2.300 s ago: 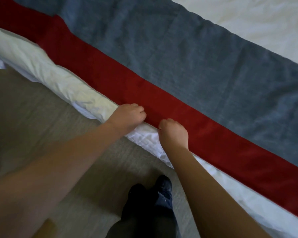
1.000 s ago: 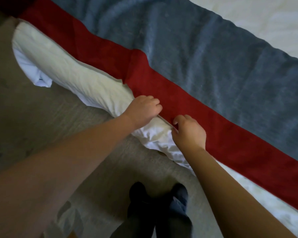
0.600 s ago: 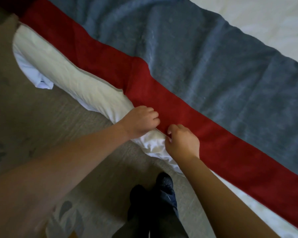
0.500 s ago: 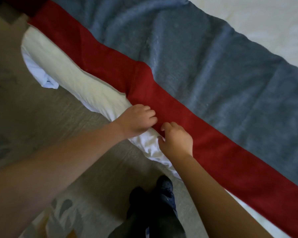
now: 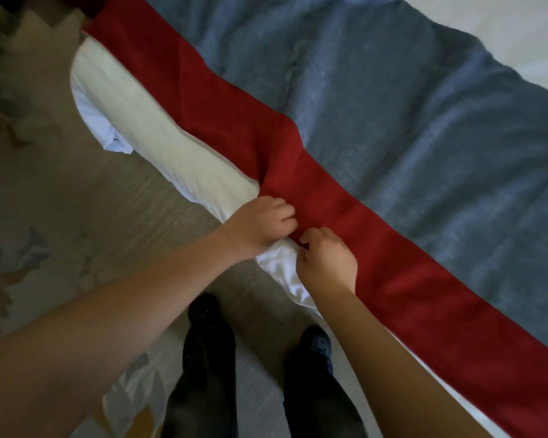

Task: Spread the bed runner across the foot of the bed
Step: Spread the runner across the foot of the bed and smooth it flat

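Left hand: the left hand (image 5: 260, 227) is down at the near edge of the bed, knuckles up, fingers curled over and gripping the hem of the bed runner (image 5: 393, 172).
Right hand: the right hand (image 5: 328, 263) is just beside it, almost touching, with thumb and forefinger pinching that same hem and the other fingers curled in.
At the grip: the cloth bunches into a fold right above the left hand, and creases run away from it up the red band (image 5: 402, 263).
Bed runner: it's lying on the bed and runs diagonally from upper left to lower right. The red band is along the near side and the wider blue-grey panel (image 5: 408, 128) beyond it is rumpled, not flat.
Bed: white bedding (image 5: 171, 147) bulges out from under the red band along the foot edge, and plain white cover shows past the blue-grey panel at the top right (image 5: 525, 23).
Floor: beige patterned carpet (image 5: 60, 200) lies to the left of the bed and below it.
Feet: two dark shoes (image 5: 204, 311) are on the carpet close to the bed, directly under the forearms.
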